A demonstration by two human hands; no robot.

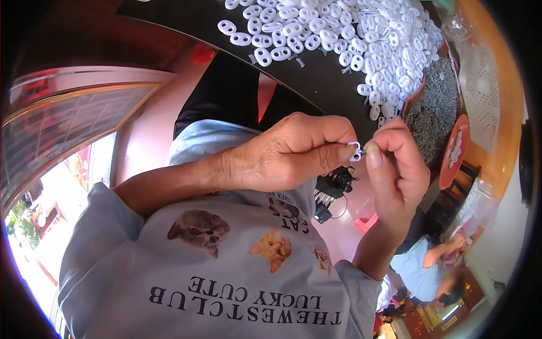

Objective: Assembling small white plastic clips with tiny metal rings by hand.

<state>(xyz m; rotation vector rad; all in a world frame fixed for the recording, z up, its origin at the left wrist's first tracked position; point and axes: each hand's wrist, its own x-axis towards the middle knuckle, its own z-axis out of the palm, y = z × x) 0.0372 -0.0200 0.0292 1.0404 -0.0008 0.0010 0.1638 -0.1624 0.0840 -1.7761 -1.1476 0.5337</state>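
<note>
My left hand [296, 151] is closed, pinching a small white plastic cord lock [354, 151] with two holes between thumb and forefinger. Opposite it, my right hand [398, 169] is closed too, thumb against forefinger at the cord lock's right side. A tiny dark metal bit, which looks like a spring, shows between the fingertips of both hands; its details are too small to make out. Beyond the hands, a big heap of similar white oval pieces [316, 25] covers part of the dark table [186, 18]. A mound of small grey springs [433, 101] lies to its right.
A few loose springs lie along the table's near edge. At right, a red round tray [458, 133] holds several white pieces. Below the hands is a cluster of black items [336, 183]. Another person in a blue shirt [419, 268] is at the lower right.
</note>
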